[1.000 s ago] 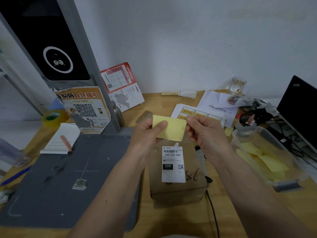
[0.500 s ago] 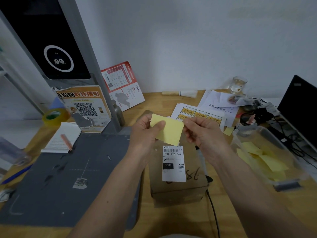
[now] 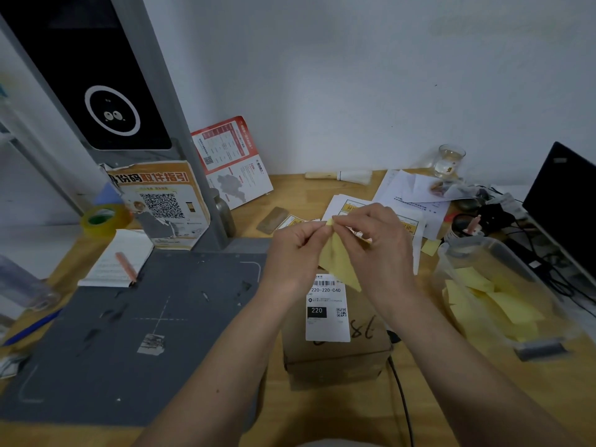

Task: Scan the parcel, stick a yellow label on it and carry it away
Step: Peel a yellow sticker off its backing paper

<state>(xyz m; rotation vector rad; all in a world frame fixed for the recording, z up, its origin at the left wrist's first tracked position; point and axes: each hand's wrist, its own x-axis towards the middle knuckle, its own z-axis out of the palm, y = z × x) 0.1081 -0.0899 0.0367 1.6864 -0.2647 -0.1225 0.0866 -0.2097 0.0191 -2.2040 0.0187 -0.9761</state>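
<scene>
A brown cardboard parcel (image 3: 335, 353) lies on the wooden desk below my hands, with a white shipping label (image 3: 327, 312) reading 220-220-C40 on top. Both hands hold one yellow label (image 3: 338, 262) above the parcel's far end. My left hand (image 3: 295, 253) pinches its upper corner. My right hand (image 3: 377, 250) pinches the same corner from the right, fingertips touching. The label hangs down tilted between them, partly hidden by my right hand.
A grey scanning mat (image 3: 129, 333) lies left of the parcel, under a scanner post (image 3: 106, 91). A clear tub (image 3: 496, 295) of yellow labels stands to the right. Papers (image 3: 409, 201), a laptop (image 3: 564, 204), a glass (image 3: 450, 161), a tape roll (image 3: 101, 219), a notepad (image 3: 119, 259).
The hands came together at the label's top corner. The label, held flat and spread before, now hangs tilted downward between them.
</scene>
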